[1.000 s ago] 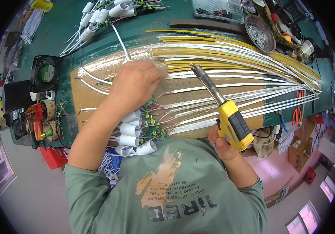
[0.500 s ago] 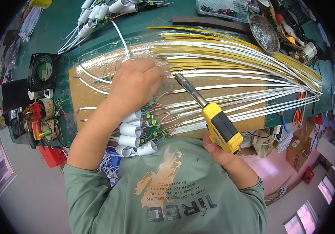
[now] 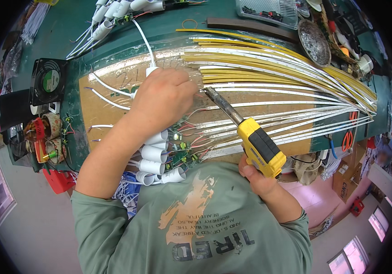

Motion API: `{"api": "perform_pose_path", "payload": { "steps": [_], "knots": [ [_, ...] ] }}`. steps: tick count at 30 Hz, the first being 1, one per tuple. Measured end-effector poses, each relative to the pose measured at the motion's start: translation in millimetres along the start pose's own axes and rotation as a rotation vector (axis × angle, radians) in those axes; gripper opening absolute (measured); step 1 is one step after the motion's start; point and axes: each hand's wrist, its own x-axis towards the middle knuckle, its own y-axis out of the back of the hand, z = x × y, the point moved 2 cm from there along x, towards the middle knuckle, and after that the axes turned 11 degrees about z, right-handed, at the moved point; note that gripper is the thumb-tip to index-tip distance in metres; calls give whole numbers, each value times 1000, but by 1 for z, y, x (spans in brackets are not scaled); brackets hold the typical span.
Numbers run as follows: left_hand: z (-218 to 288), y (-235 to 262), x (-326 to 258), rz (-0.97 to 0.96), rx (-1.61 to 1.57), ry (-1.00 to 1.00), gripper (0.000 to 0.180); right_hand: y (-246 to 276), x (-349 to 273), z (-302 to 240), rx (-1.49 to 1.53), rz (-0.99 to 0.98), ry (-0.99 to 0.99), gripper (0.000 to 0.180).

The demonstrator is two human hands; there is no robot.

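Yellow and black, the iron (image 3: pixel 260 148) slants across the head view from near right, its dark metal tip (image 3: pixel 209 91) aimed far and left. Within the last second I have swung it left and slightly nearer, from over the yellow strips (image 3: pixel 239 77) to the left end of the white strips (image 3: pixel 269 86), where it has stayed for the last half second. I take this to mean that the joining work in hand is now at that end. Whether the tip touches there or stands just beside it, I cannot tell.

My right hand (image 3: pixel 260 181) is closed round the near end of the iron's handle, well apart from the tip. My left hand (image 3: pixel 166 93), knuckles up and fingers bent, has hardly moved; its fingertips are hidden, so what they pinch I cannot tell. The white strips' left ends lie just right of those fingers, beside the tip. A white tube (image 3: pixel 151 70) shows at that hand's far left edge, its cable (image 3: pixel 145 39) running far. Nearer lie circuit boards (image 3: pixel 184 157).
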Motion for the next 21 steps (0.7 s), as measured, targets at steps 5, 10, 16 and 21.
{"api": "perform_pose_path", "payload": {
  "steps": [5, 10, 16, 21],
  "knots": [
    [0, -1, -1, -1, 6, 2, 10, -1, 0, -2, -5, 4, 30, 31],
    [-1, -2, -1, -26, 17, 2, 10, -2, 2, -5, 25, -5, 55, 29],
    [0, -3, -2, -3, 8, -1, 10, -3, 4, -7, 21, -18, 77, 26],
    [0, -3, -2, -14, 6, -1, 10, -2, 3, -6, -30, -26, 83, 26]
  ]
}}
